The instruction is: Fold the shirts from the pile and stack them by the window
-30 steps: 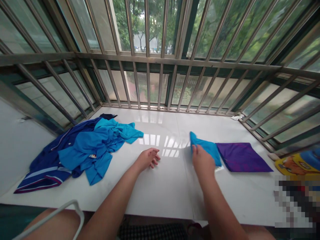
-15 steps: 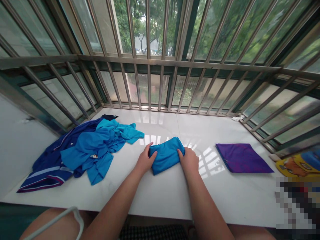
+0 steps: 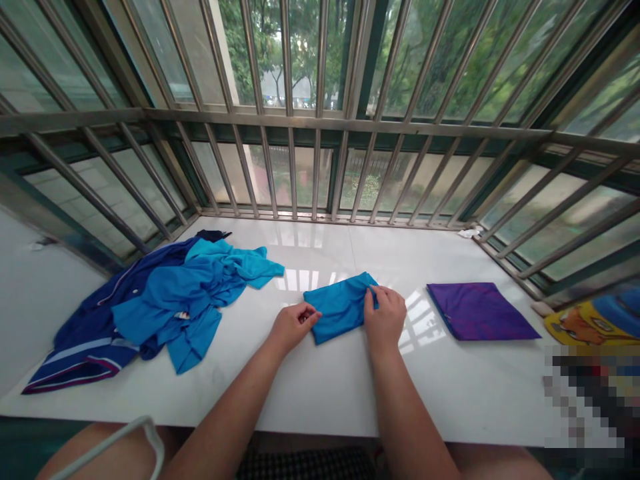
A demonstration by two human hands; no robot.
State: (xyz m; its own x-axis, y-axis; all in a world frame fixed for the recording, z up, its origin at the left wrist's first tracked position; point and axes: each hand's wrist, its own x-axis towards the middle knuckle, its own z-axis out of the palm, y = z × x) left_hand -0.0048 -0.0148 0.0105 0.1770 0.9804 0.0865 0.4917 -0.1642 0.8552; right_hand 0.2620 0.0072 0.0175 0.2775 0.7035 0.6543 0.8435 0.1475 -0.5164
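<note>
A folded blue garment (image 3: pixel 340 308) lies as a small rectangle on the white ledge in front of me, slightly slanted. My left hand (image 3: pixel 296 325) is at its lower left edge, thumb and index finger pinched together there, the other fingers curled. At the right end, my right hand (image 3: pixel 385 313) pinches the upper corner between thumb and fingers. To the left is a loose heap with a crumpled blue shirt (image 3: pixel 175 293) over a dark blue garment with white and pink stripes (image 3: pixel 90 333). A flat, folded purple cloth (image 3: pixel 483 312) rests on the right.
Metal window bars (image 3: pixel 320 123) enclose the white ledge (image 3: pixel 310 400) at the back and sides. A yellow and blue object (image 3: pixel 595 323) with a cartoon print stands at the right edge, beside a pixelated area. A small white scrap (image 3: pixel 470 233) lies in the far right corner.
My left hand has shifted from around the garment's left end to its lower left edge, its fingers now curled. My right hand has moved up to the corner. The folded garment looks flatter and longer.
</note>
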